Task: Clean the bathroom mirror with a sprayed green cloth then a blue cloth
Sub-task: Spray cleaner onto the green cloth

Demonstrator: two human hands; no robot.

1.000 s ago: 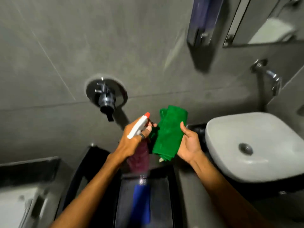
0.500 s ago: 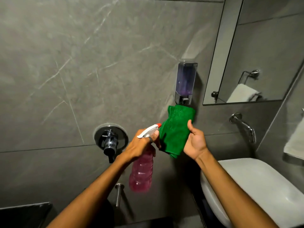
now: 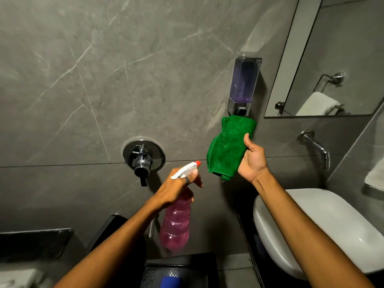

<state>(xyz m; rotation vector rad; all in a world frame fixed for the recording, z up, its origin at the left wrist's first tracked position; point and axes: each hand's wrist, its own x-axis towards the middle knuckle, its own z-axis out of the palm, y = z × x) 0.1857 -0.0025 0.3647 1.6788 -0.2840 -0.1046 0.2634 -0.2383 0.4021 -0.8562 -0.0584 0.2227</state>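
In the head view, the left hand (image 3: 176,189) is wrapped around the neck of a pink spray bottle (image 3: 176,221), nozzle toward the folded green cloth (image 3: 227,148). The right hand (image 3: 252,161) pinches this cloth, holding it before the grey wall under the soap dispenser (image 3: 245,84). The mirror (image 3: 340,48) hangs above the white sink (image 3: 332,223), near the right edge.

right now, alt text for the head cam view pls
A person's left hand aims a pink spray bottle toward a folded green cloth held up in the right hand, against a grey tiled wall. A mirror hangs upper right above a white sink.
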